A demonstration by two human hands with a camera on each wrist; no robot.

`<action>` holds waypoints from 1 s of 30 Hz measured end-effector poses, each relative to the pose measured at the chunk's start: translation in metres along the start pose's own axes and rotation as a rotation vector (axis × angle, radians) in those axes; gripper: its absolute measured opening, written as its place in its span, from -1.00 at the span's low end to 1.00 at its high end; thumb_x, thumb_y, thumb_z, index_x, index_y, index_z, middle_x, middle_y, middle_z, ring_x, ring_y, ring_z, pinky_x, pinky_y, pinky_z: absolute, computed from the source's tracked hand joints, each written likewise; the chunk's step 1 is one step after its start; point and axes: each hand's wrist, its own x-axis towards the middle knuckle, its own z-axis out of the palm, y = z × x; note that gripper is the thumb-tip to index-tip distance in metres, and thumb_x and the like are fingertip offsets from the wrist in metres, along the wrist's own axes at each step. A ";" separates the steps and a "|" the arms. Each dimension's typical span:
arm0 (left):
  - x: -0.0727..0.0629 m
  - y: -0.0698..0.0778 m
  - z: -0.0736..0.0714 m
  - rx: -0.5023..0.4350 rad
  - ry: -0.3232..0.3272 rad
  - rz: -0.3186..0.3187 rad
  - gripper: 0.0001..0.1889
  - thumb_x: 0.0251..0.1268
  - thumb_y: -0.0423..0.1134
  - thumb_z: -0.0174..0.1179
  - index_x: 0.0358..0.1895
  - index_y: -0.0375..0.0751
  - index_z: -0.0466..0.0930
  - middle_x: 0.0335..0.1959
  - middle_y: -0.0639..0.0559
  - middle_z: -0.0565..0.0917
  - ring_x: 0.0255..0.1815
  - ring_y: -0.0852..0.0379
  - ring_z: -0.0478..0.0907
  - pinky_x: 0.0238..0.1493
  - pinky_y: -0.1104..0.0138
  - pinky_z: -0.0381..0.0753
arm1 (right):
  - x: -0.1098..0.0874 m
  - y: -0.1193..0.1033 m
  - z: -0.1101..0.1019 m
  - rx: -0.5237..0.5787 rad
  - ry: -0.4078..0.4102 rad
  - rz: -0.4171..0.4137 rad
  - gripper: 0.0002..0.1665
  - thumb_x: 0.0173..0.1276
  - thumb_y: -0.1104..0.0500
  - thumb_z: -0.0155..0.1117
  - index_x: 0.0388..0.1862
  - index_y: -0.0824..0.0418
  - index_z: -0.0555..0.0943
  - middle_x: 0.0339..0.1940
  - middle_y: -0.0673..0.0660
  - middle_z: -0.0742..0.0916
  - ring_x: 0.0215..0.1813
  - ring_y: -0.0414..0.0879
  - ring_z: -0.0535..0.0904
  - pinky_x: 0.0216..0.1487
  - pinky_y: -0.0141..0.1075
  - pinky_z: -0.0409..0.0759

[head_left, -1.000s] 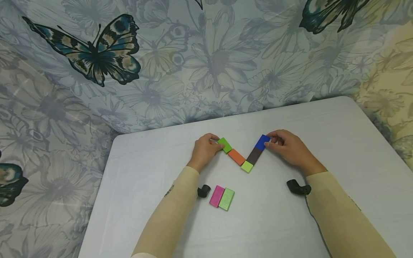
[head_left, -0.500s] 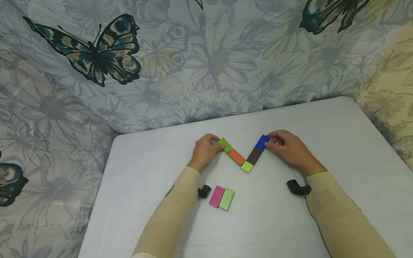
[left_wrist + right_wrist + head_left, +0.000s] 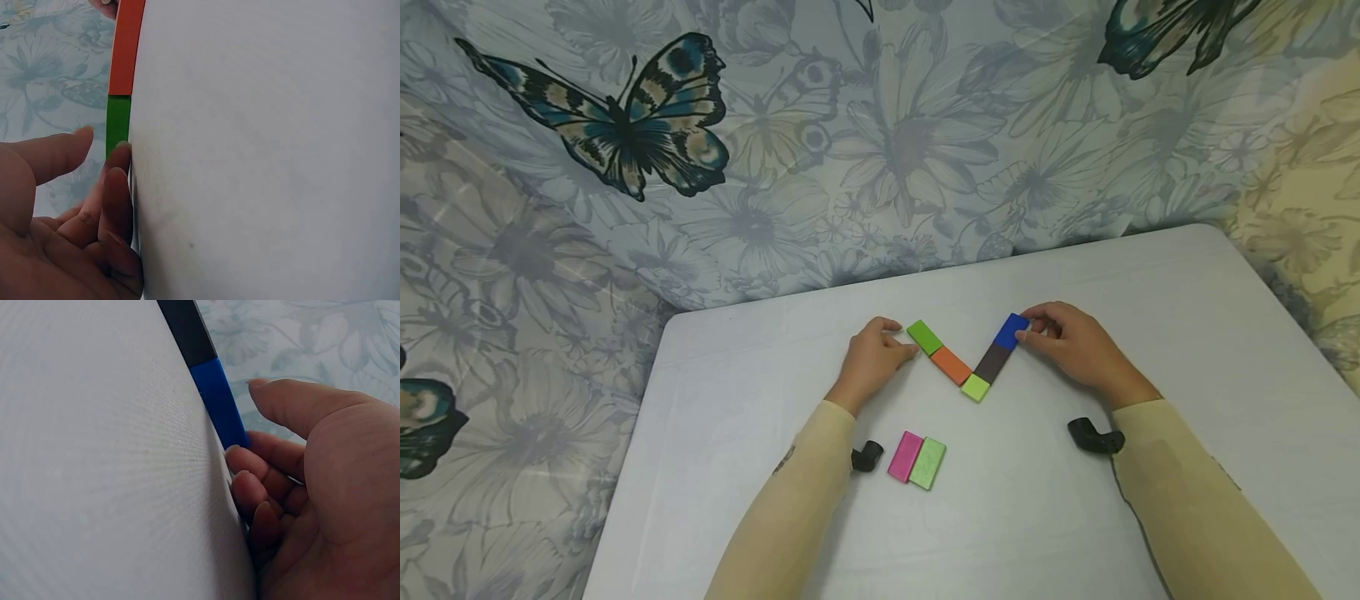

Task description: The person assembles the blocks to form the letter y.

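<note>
Blocks (image 3: 951, 366), smooth and rectangular, form an angular V on the finely textured white table (image 3: 1007, 508).
Left hand (image 3: 871, 358), thumb and fingers parted, holds nothing beside the green block (image 3: 924, 337); right hand (image 3: 1075, 343), fingers loosely bent, thumb apart, touches the blue block (image 3: 1012, 331).

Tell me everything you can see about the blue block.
The blue block is a plain, smooth-looking oblong, its material unclear. It lies slanted on the white table, one end meeting the dark block. At its other end is the right hand, fingertips apparently touching it; a firm grip can't be confirmed.
</note>
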 end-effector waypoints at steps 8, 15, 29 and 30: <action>-0.024 -0.004 -0.008 -0.035 -0.038 0.015 -0.66 0.50 -0.06 0.47 0.16 -0.12 0.71 -0.35 0.09 0.71 -0.30 0.10 0.62 -0.14 0.16 0.59 | 0.000 0.001 0.000 0.005 -0.001 0.005 -0.44 0.63 -0.07 0.39 0.33 0.33 0.65 -0.05 0.20 0.68 -0.10 0.08 0.51 -0.09 -0.02 0.45; -0.052 -0.004 -0.011 -0.033 -0.147 0.088 -0.73 0.48 -0.05 0.46 0.11 -0.02 0.74 -0.25 0.19 0.73 -0.21 0.14 0.66 -0.08 0.15 0.61 | 0.000 0.000 0.000 -0.003 -0.004 0.020 -0.45 0.62 -0.05 0.40 0.34 0.32 0.64 -0.03 0.20 0.68 -0.08 0.08 0.51 -0.06 0.00 0.46; -0.091 -0.009 -0.009 0.284 -0.417 0.272 -0.43 0.10 0.11 0.73 0.14 0.04 0.76 0.10 0.28 0.54 0.21 0.16 0.43 0.24 0.19 0.49 | 0.000 -0.002 0.001 0.003 -0.005 0.017 -0.45 0.63 -0.05 0.40 0.34 0.33 0.64 -0.04 0.21 0.68 -0.09 0.08 0.50 -0.07 0.00 0.46; -0.093 -0.010 -0.008 0.311 -0.424 0.284 -0.40 0.06 0.11 0.75 0.15 0.06 0.76 0.12 0.28 0.51 0.22 0.16 0.41 0.24 0.19 0.48 | 0.000 -0.002 0.000 0.002 -0.004 0.017 -0.45 0.63 -0.05 0.40 0.34 0.32 0.64 -0.04 0.21 0.68 -0.09 0.09 0.50 -0.07 0.00 0.46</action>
